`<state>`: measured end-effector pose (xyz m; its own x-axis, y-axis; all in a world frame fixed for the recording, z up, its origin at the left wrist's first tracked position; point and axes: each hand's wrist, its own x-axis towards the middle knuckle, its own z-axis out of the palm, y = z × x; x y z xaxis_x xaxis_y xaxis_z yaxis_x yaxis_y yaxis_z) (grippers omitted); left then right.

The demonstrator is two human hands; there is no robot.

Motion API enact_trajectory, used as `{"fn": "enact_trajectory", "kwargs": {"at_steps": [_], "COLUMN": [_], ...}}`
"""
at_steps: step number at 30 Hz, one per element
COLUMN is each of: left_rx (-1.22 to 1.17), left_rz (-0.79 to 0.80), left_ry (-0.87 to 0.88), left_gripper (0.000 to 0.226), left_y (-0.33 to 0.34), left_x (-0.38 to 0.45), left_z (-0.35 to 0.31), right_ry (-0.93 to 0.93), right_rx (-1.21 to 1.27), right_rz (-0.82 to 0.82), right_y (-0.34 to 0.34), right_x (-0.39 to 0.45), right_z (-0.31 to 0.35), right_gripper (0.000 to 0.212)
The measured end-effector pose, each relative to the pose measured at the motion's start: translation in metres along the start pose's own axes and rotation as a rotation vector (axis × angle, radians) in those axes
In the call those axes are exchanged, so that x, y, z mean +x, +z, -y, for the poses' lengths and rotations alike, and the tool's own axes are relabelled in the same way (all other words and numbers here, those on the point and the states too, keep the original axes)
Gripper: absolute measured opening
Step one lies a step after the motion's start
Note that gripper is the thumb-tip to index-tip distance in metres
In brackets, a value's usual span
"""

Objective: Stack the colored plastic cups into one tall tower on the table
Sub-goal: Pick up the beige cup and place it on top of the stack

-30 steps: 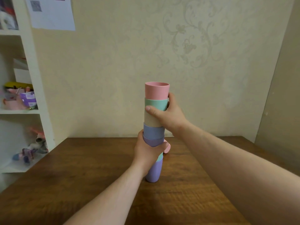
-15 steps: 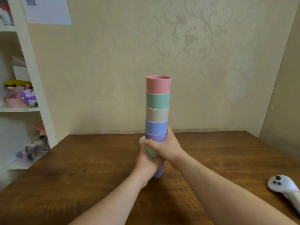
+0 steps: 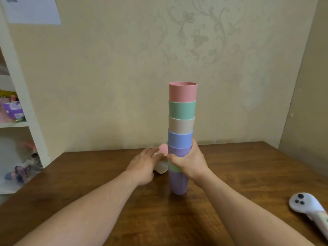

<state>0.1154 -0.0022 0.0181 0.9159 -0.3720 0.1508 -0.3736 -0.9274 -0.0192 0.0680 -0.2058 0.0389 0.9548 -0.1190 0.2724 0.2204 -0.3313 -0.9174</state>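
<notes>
A tower of nested cups (image 3: 181,121) stands upright on the wooden table (image 3: 248,166): pink on top, then green, beige, blue, purple, another green, and a purple cup at the base. My right hand (image 3: 190,162) is wrapped around the tower's lower part. To the tower's left my left hand (image 3: 144,165) lies with spread fingers over a cream cup (image 3: 161,168) lying on its side. A pink cup (image 3: 163,149) sits just behind that hand. Whether my left hand grips the cream cup is unclear.
A white handheld controller (image 3: 308,206) lies at the table's right edge. A white shelf unit (image 3: 26,110) with toys stands to the left. The wallpapered wall rises close behind the table.
My left hand has let go of the tower's base and moved left onto the cream cup. My right hand stays on the tower's lower cups.
</notes>
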Motion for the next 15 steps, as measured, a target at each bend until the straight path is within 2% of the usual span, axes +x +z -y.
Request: {"fn": "enact_trajectory", "kwargs": {"at_steps": [3, 5, 8, 11, 15], "left_rx": [0.053, 0.109, 0.195, 0.199, 0.068], "left_rz": [0.11, 0.124, 0.023, 0.041, 0.122], "left_ry": [0.013, 0.01, -0.05, -0.128, -0.174], "left_gripper": [0.107, 0.112, 0.102, 0.093, 0.1], "left_y": [0.01, 0.016, 0.018, 0.012, 0.007], "left_x": [0.018, 0.025, 0.027, 0.024, 0.009], "left_z": [-0.005, -0.01, -0.011, -0.003, 0.006], "right_ry": [-0.005, 0.006, 0.008, 0.011, 0.013], "right_rx": [0.004, 0.003, -0.008, -0.009, -0.011], "right_rz": [-0.007, -0.011, -0.012, -0.001, 0.002], "right_y": [-0.001, -0.001, -0.001, -0.003, -0.003], "right_x": [-0.001, 0.0, 0.001, -0.001, -0.002], "right_z": [0.0, 0.0, -0.002, -0.005, -0.006], "right_gripper": [0.085, 0.081, 0.072, 0.063, 0.076]}}
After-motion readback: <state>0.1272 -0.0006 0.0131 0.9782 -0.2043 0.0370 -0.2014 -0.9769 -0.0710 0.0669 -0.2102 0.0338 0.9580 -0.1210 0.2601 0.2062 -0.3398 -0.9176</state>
